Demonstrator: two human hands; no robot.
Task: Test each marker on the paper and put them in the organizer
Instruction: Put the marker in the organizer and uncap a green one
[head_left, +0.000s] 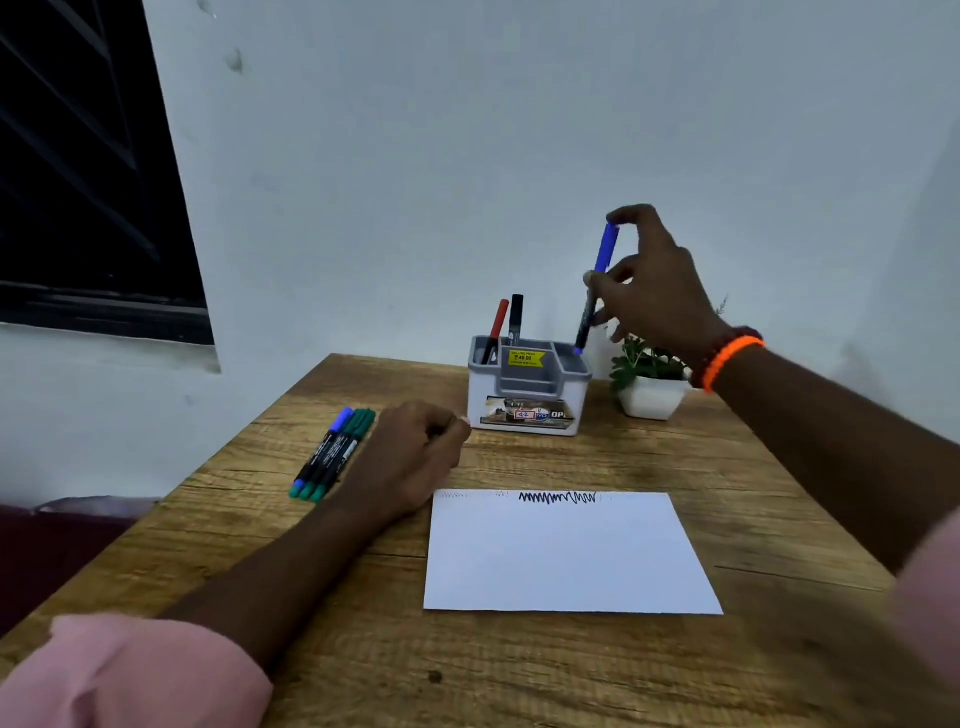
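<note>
My right hand (657, 280) pinches a capped blue marker (597, 286) upright, its lower end just above the right rear corner of the grey and white organizer (527, 410). A red marker (496, 330) and a black marker (515, 318) stand in the organizer's left rear slot. My left hand (415, 457) rests on the table as a loose fist with nothing in it. Beside it to the left lie three markers (332, 454), one blue-capped and two green. The white paper (563, 556) lies in front of me, with a black scribble along its top edge.
A small potted plant (649, 382) in a white pot stands right of the organizer, under my right wrist. The wooden table (519, 670) ends near a pale wall behind. A dark window is at the upper left.
</note>
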